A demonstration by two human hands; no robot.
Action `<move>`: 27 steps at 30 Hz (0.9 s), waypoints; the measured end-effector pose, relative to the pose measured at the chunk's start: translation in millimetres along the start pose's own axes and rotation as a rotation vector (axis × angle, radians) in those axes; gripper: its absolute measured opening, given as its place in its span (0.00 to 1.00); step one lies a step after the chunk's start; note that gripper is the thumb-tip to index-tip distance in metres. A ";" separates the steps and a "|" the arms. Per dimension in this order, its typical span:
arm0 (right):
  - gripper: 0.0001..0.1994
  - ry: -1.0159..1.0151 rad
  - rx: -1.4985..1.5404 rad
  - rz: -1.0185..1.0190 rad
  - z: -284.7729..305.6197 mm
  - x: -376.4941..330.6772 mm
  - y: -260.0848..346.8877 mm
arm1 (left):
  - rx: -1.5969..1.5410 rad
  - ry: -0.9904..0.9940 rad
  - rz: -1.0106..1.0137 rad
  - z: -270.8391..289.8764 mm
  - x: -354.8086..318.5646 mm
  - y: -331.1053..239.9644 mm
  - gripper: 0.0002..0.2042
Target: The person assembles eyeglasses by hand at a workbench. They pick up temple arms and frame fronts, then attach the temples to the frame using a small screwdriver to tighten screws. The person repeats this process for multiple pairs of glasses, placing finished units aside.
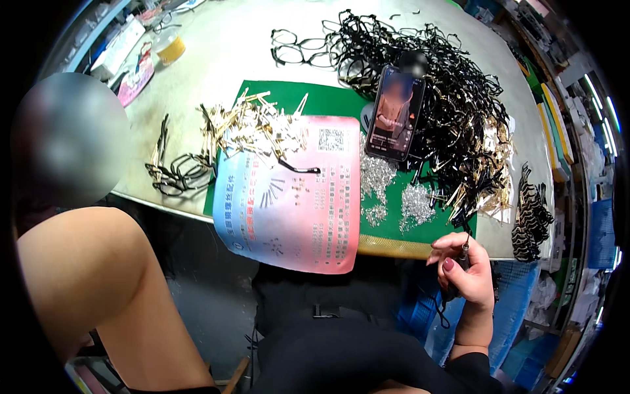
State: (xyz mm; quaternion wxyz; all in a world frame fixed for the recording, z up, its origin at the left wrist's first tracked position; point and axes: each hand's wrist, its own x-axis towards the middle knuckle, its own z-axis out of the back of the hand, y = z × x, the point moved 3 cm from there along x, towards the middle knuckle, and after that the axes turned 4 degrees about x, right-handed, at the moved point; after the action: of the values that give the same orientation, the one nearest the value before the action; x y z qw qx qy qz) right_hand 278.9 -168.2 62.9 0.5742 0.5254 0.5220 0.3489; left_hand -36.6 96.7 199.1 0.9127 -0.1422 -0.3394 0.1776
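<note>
In my right hand (464,270), just off the table's front edge, is a slim dark tool with a thin metal shaft, seemingly a screwdriver (465,253); the fingers are closed around it. A thin black loop (443,314) hangs below that hand. Close by on the table are gold and black temple arms (467,197) and a heap of tiny clear or silvery parts (417,205). My left hand does not show. A bare bent limb (85,269) fills the lower left; its end is hidden.
Black eyeglass frames (394,39) are heaped at the back right, behind a lit phone (396,115). Gold temple arms (262,128) lie across a pink-blue printed sheet (335,197) on a green mat (289,95). A few frames (177,174) sit leftward; bundled temples (530,217), far right.
</note>
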 end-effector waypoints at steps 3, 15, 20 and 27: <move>0.14 0.034 -0.110 0.072 -3.3 8.7 -4.3 | 0.048 -0.039 0.045 11.6 1.4 2.5 0.22; 0.15 0.105 -0.034 -0.050 5.2 8.5 -16.0 | 0.178 -0.128 0.303 52.1 2.1 35.1 0.21; 0.15 0.102 -0.003 -0.065 7.4 5.5 -21.7 | 0.205 -0.140 0.328 59.4 -2.1 36.8 0.21; 0.15 0.108 -0.069 -0.064 10.8 -1.9 -28.8 | 0.261 -0.161 0.342 60.7 -7.1 34.8 0.21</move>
State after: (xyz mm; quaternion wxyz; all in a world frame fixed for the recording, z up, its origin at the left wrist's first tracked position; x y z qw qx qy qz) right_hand 284.7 -178.4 34.4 0.5738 0.4689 0.5565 0.3758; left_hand -90.2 133.3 226.1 0.8499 -0.0636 -0.3563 0.3829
